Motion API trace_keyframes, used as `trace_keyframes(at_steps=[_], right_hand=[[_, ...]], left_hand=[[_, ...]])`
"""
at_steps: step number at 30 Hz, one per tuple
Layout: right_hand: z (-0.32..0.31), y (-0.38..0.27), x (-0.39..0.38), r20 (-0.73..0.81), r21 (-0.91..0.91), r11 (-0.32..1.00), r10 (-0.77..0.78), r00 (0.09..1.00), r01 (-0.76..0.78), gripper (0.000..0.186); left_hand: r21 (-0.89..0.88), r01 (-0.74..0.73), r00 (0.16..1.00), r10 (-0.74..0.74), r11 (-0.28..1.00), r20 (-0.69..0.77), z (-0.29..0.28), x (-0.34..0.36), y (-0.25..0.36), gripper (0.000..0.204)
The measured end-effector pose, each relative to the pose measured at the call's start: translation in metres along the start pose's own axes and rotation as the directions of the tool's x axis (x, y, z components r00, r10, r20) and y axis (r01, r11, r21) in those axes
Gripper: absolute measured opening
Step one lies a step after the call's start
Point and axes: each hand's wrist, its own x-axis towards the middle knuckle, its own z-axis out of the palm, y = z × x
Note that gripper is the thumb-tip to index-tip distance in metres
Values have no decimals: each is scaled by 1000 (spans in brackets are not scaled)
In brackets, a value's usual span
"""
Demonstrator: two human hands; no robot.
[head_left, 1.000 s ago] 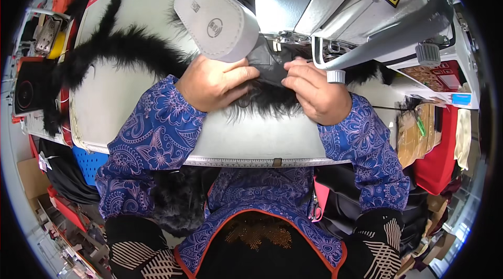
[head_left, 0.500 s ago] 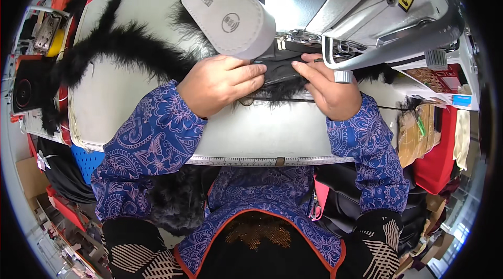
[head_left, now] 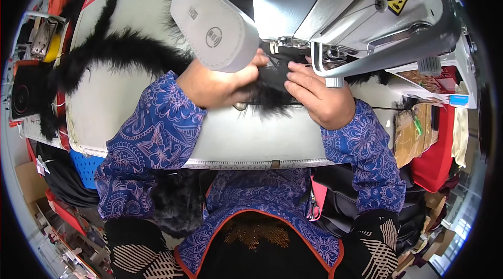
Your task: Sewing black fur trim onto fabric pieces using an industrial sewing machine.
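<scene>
Black cloth (head_left: 276,72) with a shaggy black fur edge (head_left: 267,95) lies at the sewing machine's (head_left: 335,27) working area. My left hand (head_left: 215,85) grips the cloth at its left side, its fingers partly behind a white rounded head (head_left: 215,30) with a stitched rim. On the cloth's right side rests my right hand (head_left: 325,100), fingers stretched out and fairly flat, beside the machine's metal guard (head_left: 319,64). The needle and presser foot are hard to make out. A long black fur strip (head_left: 131,51) runs leftward from my left hand across the white table (head_left: 246,135).
A measuring tape strip (head_left: 236,164) follows the table's front edge. Pink-handled scissors (head_left: 314,208) hang below it. A black speaker-like box (head_left: 23,90) stands at far left. To the right are a red container (head_left: 437,148) and a brown packet (head_left: 411,135).
My left hand has turned and shifted slightly on the cloth, with fur now bunched below it. My right fingers have straightened a little and moved toward me. The whole view has shifted slightly.
</scene>
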Motion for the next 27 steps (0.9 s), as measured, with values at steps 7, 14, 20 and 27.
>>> trace_keyframes(at_steps=[7,14,20,27], right_hand=[[3,10,2,15,2,988,155,988,-155,25],[-8,5,0,34,24,998,50,998,-51,38],[-15,6,-10,112,-256,948,224,968,-189,45],[-7,4,-12,-26,-91,996,16,1000,-18,22]], left_hand=[[-196,345,935,-354,918,-12,2,0,-8,17],[92,-240,970,243,966,-17,-5,1,5,22],[-25,-151,988,152,988,33,1,-8,17,13],[18,-124,991,123,992,51,2,-10,19,16]])
